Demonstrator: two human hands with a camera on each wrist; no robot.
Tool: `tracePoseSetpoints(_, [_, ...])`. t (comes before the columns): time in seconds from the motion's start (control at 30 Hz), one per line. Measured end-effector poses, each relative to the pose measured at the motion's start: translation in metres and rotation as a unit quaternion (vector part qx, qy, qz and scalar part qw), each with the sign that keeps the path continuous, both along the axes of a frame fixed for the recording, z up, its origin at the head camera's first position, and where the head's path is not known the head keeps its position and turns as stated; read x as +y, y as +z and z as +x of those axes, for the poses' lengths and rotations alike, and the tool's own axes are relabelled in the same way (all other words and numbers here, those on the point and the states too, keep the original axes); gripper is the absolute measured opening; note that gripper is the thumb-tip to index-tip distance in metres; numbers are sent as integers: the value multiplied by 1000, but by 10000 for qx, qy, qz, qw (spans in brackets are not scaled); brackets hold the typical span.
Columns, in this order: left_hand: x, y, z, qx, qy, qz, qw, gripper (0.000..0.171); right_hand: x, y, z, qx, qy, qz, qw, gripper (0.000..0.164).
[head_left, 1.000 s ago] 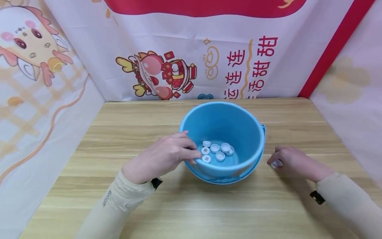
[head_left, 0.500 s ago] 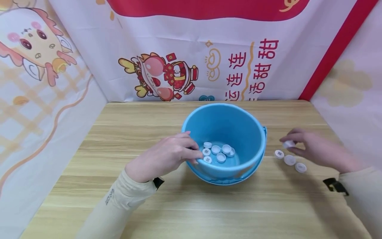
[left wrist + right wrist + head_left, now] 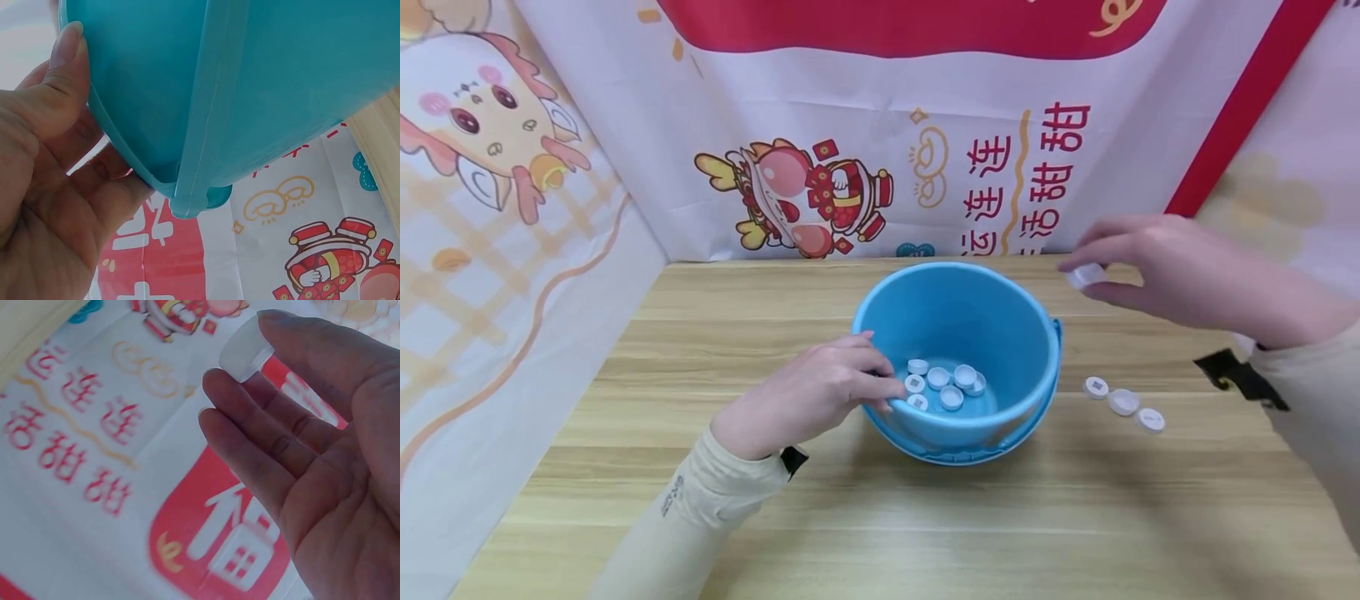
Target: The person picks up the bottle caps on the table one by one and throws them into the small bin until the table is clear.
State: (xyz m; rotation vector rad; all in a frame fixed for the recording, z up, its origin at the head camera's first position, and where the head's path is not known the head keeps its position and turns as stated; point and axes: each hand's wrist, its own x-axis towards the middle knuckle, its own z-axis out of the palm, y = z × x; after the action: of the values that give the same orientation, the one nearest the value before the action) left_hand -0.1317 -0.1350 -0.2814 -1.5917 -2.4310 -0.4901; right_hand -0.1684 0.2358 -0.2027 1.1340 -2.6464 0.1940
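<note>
A blue bucket (image 3: pixel 955 333) stands on the wooden table, with several white bottle caps (image 3: pixel 951 398) lying on its bottom. My left hand (image 3: pixel 816 396) grips the near-left part of the rim, thumb on one side and fingers on the other, as the left wrist view shows on the bucket wall (image 3: pixel 144 81). Up in the air to the right of the bucket, my right hand (image 3: pixel 1187 271) pinches a white bottle cap (image 3: pixel 1085 275) between thumb and fingers. That same cap (image 3: pixel 244 350) shows at the fingertips in the right wrist view.
Three more white caps (image 3: pixel 1123 402) lie in a slanting row on the table (image 3: pixel 820 533), right of the bucket. The bucket's handle (image 3: pixel 970 456) hangs down along its near side. Printed cloth (image 3: pixel 850 83) walls off the back and sides.
My right hand has lifted a cap off the table and risen up and away, uncovering three caps there. My left hand has kept its grip on the rim.
</note>
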Motion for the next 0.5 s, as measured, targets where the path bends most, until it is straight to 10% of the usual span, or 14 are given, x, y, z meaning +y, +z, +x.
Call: tracePoseSetpoints(0.5, [0, 3, 4, 243, 347, -98, 9991, 33, -83, 41, -32, -1069, 156, 1131, 9877, 43])
